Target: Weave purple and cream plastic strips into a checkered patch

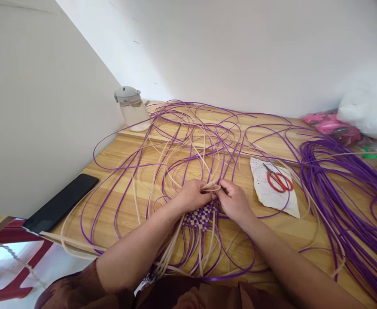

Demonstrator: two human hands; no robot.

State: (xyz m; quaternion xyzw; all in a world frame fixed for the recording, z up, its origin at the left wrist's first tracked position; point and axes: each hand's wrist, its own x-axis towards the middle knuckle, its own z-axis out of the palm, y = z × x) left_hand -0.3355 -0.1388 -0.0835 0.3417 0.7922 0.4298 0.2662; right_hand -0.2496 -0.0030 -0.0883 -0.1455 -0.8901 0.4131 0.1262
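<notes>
A small checkered woven patch (200, 216) of purple and cream strips lies on the wooden table (117, 214) in front of me. My left hand (193, 195) and my right hand (233, 198) meet just above the patch. Both pinch a folded cream strip (212, 185) between their fingertips. Long purple strands (188, 128) and cream strands loop outward from the patch across the table and hang over the near edge.
Red scissors (279, 180) lie on a sheet of paper (274, 195) to the right. A thick purple strand bundle (336, 184) fills the right side. A black phone (61, 201) lies left, a lidded jar (132, 109) at the back, pink and white bags (352, 120) far right.
</notes>
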